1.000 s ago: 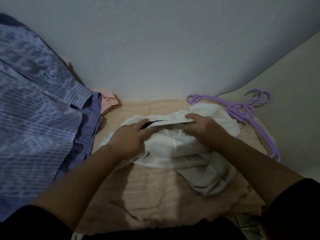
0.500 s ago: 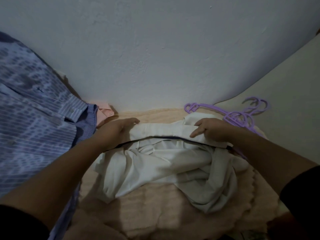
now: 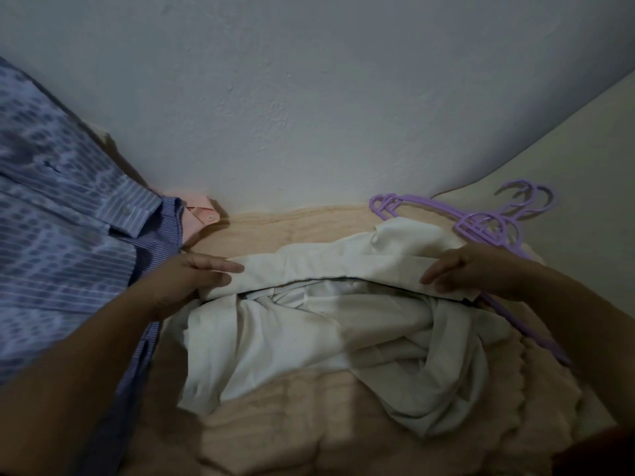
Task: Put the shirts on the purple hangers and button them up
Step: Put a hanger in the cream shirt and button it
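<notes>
Two hands hold the white shirt [image 3: 326,324] by its top edge on the peach blanket [image 3: 309,424]: left hand [image 3: 192,280] and right hand [image 3: 470,269] each grasping an end. Purple hangers [image 3: 488,225] lie just beyond the right hand, partly under the shirt.

— What does the person wear on the arms?

— Very little shows. Both forearms are bare from the wrist back toward the lower corners of the frame. At the lower right corner a dark sleeve edge [image 3: 615,455] covers the upper part of the right arm; its colour reads as black or very dark in the dim light, with a faint reddish tinge that I cannot pin down.

— And the left arm?

— No sleeve edge is visible on it at the lower left.

— Anything on the hands?

— The left hand [image 3: 187,281] and the right hand [image 3: 472,273] are bare: no gloves visible. Whether there are rings, I cannot tell.
</notes>
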